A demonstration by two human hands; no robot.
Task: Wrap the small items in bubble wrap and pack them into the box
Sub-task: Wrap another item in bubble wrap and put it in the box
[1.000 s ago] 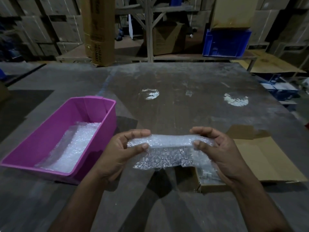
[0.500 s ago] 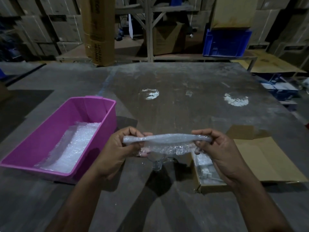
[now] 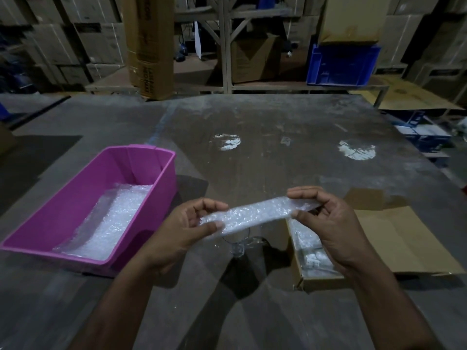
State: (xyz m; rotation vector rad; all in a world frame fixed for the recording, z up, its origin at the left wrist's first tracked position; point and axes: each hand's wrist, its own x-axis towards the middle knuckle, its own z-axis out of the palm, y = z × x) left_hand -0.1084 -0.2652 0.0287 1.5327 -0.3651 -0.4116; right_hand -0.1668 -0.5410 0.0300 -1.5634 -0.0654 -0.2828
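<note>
Bare forearms [image 3: 121, 294], no sleeves

Ahead of you the grey surface [image 3: 265, 127] stretches away, scuffed and dusty, with two bright round patches of reflected light on it. At its far edge a tall brown carton [image 3: 149, 46] stands upright, printed lettering running down its side. Behind that you can see a metal rack [image 3: 225, 44] with a shelf that carries an open cardboard carton [image 3: 255, 59] and, to the right, a blue plastic crate [image 3: 341, 64] with another brown carton [image 3: 351, 18] resting on top. Stacked cartons [image 3: 63, 41] line the back wall on your left. Off the right edge, flattened cardboard [image 3: 404, 97] lies over dark blue boxes [image 3: 419, 130].
</note>
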